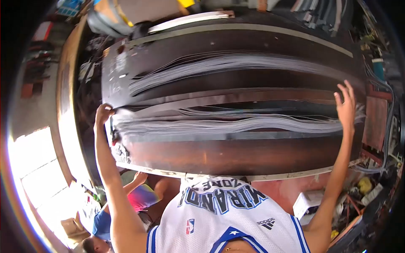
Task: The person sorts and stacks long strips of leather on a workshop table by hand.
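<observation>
Two bunches of thin gray strips [236, 62] lie on the dark table [177, 152]. L hand [103, 113] bends its fingers near the long flat strip's [202, 98] L end; can't tell if they pinch. R hand [346, 107], w/ fingers spread, is by the near bunch [253, 125].

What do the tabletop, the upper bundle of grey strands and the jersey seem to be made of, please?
Tabletop: smooth and dark with a soft sheen; painted wood, laminate or metal.
Upper bundle of grey strands: long, thin and slightly glossy, perhaps plastic or rubber.
Jersey: matte white knit, likely polyester, judging by its athletic cut.
</observation>
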`<move>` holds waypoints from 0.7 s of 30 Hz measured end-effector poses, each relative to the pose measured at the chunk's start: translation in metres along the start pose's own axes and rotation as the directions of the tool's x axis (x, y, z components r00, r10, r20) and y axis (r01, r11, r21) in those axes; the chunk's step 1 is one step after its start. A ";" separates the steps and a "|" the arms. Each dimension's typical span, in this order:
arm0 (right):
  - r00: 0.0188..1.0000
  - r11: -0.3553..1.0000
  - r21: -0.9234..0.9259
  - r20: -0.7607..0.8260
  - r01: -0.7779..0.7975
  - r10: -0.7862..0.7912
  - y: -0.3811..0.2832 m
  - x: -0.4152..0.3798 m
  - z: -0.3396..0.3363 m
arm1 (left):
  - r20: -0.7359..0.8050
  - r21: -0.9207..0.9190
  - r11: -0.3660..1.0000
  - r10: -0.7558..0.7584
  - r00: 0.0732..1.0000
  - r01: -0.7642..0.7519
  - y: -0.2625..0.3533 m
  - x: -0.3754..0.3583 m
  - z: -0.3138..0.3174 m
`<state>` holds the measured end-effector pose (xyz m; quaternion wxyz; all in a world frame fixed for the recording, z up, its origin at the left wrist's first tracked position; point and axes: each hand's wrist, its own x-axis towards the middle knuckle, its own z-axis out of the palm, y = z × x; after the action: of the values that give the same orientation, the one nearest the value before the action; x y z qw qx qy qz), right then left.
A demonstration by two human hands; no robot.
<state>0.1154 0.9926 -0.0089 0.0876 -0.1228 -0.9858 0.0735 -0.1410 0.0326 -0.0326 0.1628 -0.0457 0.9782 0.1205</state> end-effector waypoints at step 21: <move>0.749 0.401 0.633 -0.553 0.662 -0.364 -0.558 0.014 -0.048 | -0.274 -0.136 0.835 0.485 0.830 -0.533 0.312 -0.214 -0.192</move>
<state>-0.0164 0.4667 0.1325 0.3137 0.2346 -0.7997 0.4550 -0.0384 0.2966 0.2833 0.0054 0.1877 0.9486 0.2547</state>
